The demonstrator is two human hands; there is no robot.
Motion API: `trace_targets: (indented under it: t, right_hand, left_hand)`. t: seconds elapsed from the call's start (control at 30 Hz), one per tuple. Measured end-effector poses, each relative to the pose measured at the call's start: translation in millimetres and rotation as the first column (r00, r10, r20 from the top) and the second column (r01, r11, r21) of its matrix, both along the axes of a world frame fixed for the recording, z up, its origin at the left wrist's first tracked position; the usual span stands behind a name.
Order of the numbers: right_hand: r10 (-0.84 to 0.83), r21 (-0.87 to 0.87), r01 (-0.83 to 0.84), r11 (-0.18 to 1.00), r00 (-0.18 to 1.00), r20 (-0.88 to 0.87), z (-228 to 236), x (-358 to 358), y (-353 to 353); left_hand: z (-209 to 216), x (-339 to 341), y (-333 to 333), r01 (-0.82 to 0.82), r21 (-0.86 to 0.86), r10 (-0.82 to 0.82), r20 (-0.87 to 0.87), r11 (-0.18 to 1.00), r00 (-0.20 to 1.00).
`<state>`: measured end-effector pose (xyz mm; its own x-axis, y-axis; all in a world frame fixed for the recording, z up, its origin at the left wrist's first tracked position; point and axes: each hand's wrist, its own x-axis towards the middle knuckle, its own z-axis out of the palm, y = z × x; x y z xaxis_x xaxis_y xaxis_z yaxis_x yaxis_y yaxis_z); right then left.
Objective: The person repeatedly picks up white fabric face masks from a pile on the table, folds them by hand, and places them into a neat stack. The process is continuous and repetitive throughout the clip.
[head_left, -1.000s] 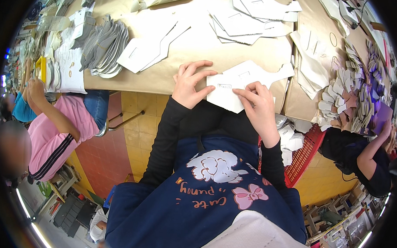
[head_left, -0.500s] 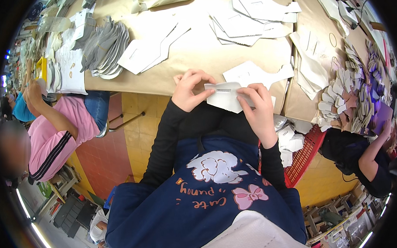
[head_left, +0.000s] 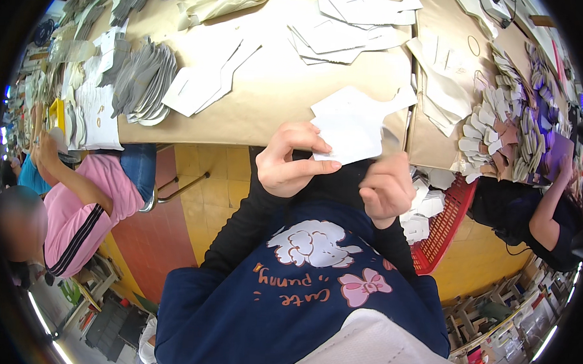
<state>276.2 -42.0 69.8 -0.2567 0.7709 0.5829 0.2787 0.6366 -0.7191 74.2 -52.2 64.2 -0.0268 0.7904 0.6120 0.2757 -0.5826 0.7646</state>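
Observation:
Between the thumb and fingers of my left hand point(head_left: 295, 158) is a small white cut piece point(head_left: 356, 144), its plain face showing. My left hand is closed on the piece's left edge, just off the table's front edge. Behind the held piece, a white panel with a narrow neck point(head_left: 397, 103) lies on the table and is partly covered by it. My right hand point(head_left: 387, 188) is just right of the held piece and apart from it. Its fingers are curled but smeared by motion, so whether they hold anything cannot be told.
Brown paper covers the table point(head_left: 268, 110). White panels point(head_left: 208, 79) and a fanned grey stack point(head_left: 147, 81) lie to the left, more white panels point(head_left: 341, 39) at the back. A red basket point(head_left: 447, 219) with white pieces stands below right. People sit on both sides.
Both hands held the white piece, its small dark marking showing. Now my right hand has let go and moved down, while the piece shows a plain face in my left hand.

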Motion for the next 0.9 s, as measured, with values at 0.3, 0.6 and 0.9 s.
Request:
trace_targets:
  t: [0.3, 0.6, 0.9]
  right_hand:
    - [0.029, -0.556, -0.133, 0.821, 0.981, -0.191, -1, -15, -17]
    - [0.056, -0.553, -0.148, 0.82, 0.982, -0.179, 12, -1, -5]
    - [0.114, -0.457, -0.11, 0.883, 0.993, -0.019, 21, -11, 0]
  left_hand:
    - [-2, 16, -5, 0.018, -0.003, -0.018, -0.118, 1.0, 0.993]
    - [19, 5, -6, 0.235, -0.435, -0.245, 0.032, 0.869, 0.969]
    - [36, 4, -6, 0.177, -0.612, -0.2, 0.031, 0.771, 0.979]
